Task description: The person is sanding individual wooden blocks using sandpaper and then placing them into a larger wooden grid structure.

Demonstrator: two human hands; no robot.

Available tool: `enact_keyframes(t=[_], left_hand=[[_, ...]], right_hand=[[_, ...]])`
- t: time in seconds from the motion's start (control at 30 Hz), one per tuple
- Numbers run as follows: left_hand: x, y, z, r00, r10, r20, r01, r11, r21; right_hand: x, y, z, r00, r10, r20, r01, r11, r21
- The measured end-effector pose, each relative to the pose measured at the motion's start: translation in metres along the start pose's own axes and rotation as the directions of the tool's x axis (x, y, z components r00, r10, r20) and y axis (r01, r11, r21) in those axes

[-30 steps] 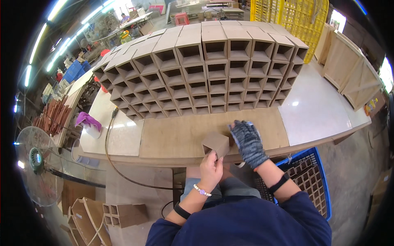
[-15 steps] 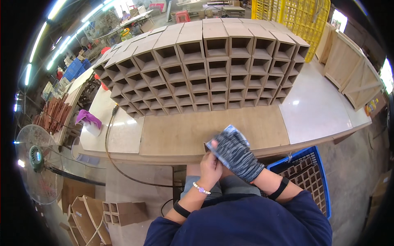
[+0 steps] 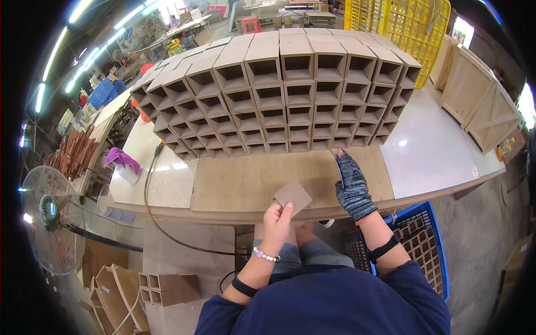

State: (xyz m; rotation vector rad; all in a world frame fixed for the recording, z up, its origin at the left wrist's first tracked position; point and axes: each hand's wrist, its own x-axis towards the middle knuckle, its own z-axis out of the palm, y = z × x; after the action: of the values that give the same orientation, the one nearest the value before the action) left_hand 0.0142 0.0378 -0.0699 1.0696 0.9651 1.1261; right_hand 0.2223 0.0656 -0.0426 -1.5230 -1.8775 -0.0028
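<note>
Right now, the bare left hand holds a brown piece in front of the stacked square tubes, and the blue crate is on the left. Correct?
Not quite: the head view shows the blue crate on the right. The bare left hand does hold a brown piece in front of the stacked square tubes.

Workshop interior. The left side was lit by rows of fluorescent tubes (image 3: 41, 98), and a glaring window (image 3: 463, 33) was seen at the upper right. A grey concrete floor (image 3: 474, 240) was exposed to the right of the workbench (image 3: 430, 162), whose top was made up of a wood-toned panel between white ones. Yellow plastic crates (image 3: 416, 39) and a pale wooden crate (image 3: 474, 89) were placed beyond it. A caged fan (image 3: 48, 207) was positioned at left; a red stool (image 3: 251, 24) was visible at the rear.
</note>
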Motion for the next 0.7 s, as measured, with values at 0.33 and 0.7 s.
enact_keyframes(t=[0.33,0.7], left_hand=[[-0.013,0.019,0.009,0.904,0.422,0.07,-0.392,0.753,0.528],[-0.01,0.011,0.004,0.823,0.566,0.055,-0.507,0.686,0.522]], right_hand=[[-0.01,-0.064,0.002,0.84,-0.517,0.164,0.533,0.842,-0.078],[0.02,-0.081,-0.008,0.872,-0.141,0.468,0.26,0.945,-0.199]])
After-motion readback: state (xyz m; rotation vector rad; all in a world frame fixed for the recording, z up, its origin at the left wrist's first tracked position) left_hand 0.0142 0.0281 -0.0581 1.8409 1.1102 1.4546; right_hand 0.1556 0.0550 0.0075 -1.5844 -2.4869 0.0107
